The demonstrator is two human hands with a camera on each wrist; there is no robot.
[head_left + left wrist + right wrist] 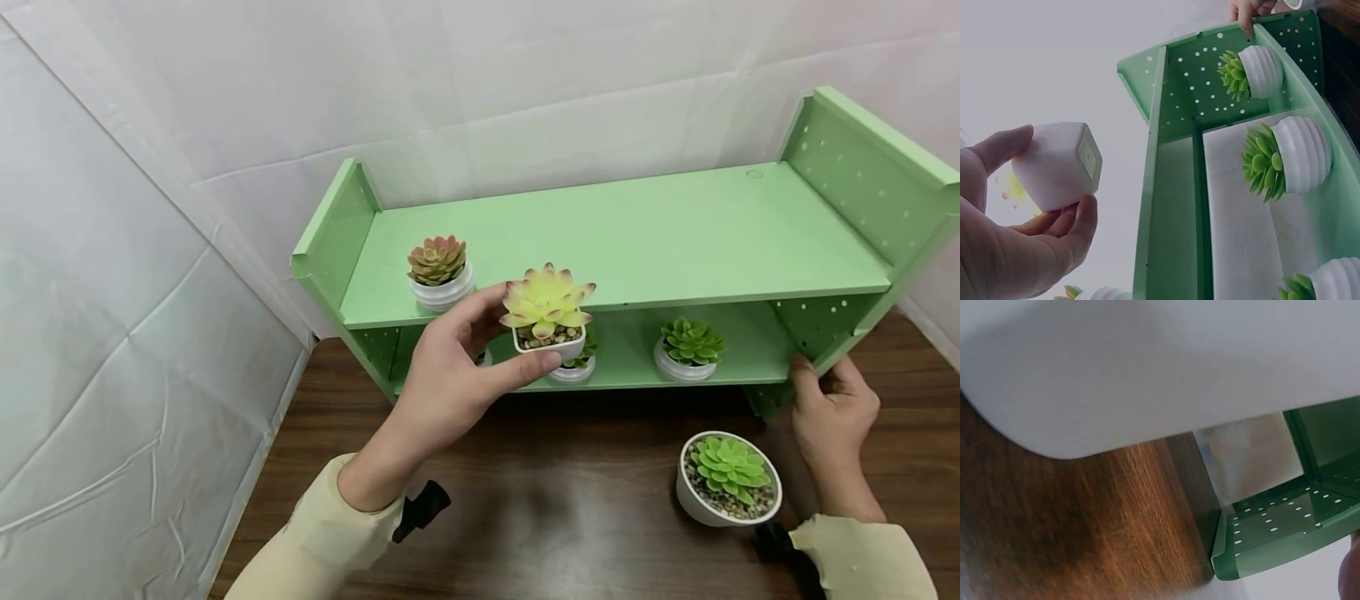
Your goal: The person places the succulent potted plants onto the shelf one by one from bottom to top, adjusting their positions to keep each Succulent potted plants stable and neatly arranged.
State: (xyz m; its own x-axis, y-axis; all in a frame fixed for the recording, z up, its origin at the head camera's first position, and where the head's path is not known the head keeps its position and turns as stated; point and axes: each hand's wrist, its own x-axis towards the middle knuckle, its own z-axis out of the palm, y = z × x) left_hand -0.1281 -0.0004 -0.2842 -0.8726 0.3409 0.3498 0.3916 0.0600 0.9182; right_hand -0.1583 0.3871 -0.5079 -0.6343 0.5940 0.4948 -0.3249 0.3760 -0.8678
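Observation:
My left hand [446, 367] holds a small yellow succulent [546, 302] with dark-tipped leaves upright in front of the green shelf [645, 229], by its square white pot [1054, 162]. The thumb lies on the near side of the pot and the fingers go round behind. At the right end of the shelf, my right hand [836, 421] grips the front edge of the perforated side panel [870, 158], thumb on its inner face. A reddish succulent [437, 265] in a ribbed white pot stands on the top board's left, just beyond the left hand.
Green succulents [692, 342] in ribbed white pots line the lower board, partly covered by my left hand. A bigger round white pot [697, 500] with a bright green succulent stands on the dark wooden table [555, 492], near my right wrist. White sheeting [525, 92] hangs behind.

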